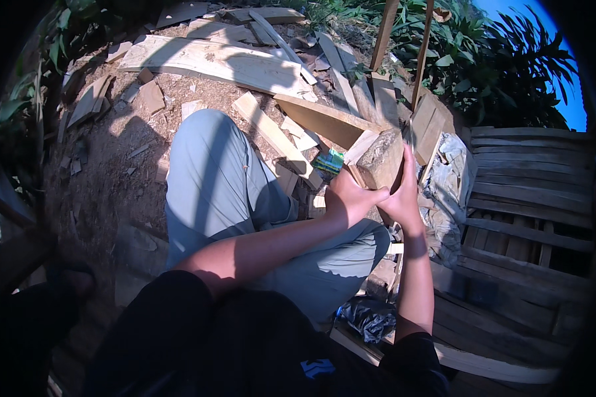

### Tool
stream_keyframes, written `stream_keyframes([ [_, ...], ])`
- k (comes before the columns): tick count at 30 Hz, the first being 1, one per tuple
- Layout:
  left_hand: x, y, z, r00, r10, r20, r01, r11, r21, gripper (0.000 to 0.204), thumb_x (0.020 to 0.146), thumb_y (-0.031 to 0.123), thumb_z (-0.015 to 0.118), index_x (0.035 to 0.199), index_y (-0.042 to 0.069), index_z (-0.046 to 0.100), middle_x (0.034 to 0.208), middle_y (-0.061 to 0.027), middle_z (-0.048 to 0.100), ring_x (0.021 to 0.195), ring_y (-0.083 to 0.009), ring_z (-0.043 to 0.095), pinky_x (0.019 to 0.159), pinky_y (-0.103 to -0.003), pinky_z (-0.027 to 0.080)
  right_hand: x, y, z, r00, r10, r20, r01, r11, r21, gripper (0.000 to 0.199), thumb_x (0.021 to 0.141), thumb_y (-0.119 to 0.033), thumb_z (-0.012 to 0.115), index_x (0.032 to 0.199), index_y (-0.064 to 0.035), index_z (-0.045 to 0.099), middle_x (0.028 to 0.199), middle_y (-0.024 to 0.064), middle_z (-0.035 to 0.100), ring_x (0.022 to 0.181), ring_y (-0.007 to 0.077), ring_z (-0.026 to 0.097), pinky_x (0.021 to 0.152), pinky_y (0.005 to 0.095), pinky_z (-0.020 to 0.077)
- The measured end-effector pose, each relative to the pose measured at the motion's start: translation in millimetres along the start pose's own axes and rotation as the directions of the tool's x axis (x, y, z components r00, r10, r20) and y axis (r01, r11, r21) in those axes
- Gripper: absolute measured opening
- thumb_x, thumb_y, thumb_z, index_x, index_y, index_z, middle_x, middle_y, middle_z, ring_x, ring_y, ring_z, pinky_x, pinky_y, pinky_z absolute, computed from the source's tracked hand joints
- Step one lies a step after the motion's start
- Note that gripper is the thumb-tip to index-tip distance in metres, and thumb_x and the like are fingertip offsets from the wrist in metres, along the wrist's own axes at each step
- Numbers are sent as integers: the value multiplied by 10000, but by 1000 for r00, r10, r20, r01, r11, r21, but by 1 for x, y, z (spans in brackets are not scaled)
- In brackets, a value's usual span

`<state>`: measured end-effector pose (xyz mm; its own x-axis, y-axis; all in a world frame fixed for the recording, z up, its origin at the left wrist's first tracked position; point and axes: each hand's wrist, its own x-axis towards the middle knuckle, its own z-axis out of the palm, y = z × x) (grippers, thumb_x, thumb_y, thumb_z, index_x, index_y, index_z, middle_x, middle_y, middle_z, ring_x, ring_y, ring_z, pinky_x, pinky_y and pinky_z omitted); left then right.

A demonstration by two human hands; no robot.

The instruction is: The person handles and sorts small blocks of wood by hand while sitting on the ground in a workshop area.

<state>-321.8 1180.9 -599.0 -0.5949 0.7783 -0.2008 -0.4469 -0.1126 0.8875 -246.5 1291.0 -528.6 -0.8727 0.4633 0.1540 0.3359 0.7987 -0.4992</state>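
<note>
A chunky wooden block [385, 162] with a rough, darker upper face is held in front of me, to the right of my knees. My left hand [351, 197] grips its near left side. My right hand [404, 196] is wrapped along its right side, and the two thumbs meet at its near end. Part of the block's underside is hidden by my hands. Just beyond it a long plank [324, 119] slants away to the left; I cannot tell whether the two touch. Close to my left hand lies a green packet [330, 161].
A wide pale board [212, 61] and several offcuts lie on the dirt ahead. A light batten [275, 139] rests beyond my knees. On the right are a crumpled grey sheet [451, 192] and a slatted wooden structure [530, 178]. A black plastic bag [369, 316] sits by my right arm.
</note>
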Motion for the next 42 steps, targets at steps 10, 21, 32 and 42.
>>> stream_keyframes([
  [10, -2, 9, -1, 997, -75, -23, 77, 994, 73, 665, 717, 166, 824, 1295, -7, 542, 1230, -134, 658, 1131, -207, 636, 985, -339, 487, 2, 8, 0, 1000, -5, -6, 5, 999, -38, 1089, 607, -332, 859, 1470, 41, 311, 1374, 250, 465, 1296, 394, 470, 1098, 448, 368],
  [21, 10, -6, -2, 967, 183, -179, -197, 978, -65, 687, 687, 330, 804, 1259, 15, 591, 1141, -172, 702, 1058, -295, 685, 927, -379, 525, 22, -20, -3, 992, -124, 28, 127, 976, -178, 1082, 616, -381, 849, 1478, 12, 326, 1358, 261, 487, 1283, 432, 476, 1076, 473, 382],
  [32, 8, 18, -26, 996, -10, -89, 3, 997, -80, 577, 775, 143, 792, 1257, -30, 526, 1119, -139, 676, 1012, -208, 666, 880, -343, 538, 25, -32, -24, 995, -72, 68, 82, 982, -170, 1210, 593, -416, 870, 1579, -104, 240, 1511, 202, 375, 1406, 370, 363, 1159, 464, 288],
  [42, 52, 84, -56, 988, -28, -151, 18, 998, -66, 514, 846, 421, 660, 1176, 44, 548, 1052, -69, 595, 920, -145, 613, 711, -306, 532, -16, -8, -43, 665, -117, -737, 171, 985, -2, 129, 845, 40, 673, 958, -20, 652, 969, 73, 611, 836, 152, 584, 756, 272, 485],
])
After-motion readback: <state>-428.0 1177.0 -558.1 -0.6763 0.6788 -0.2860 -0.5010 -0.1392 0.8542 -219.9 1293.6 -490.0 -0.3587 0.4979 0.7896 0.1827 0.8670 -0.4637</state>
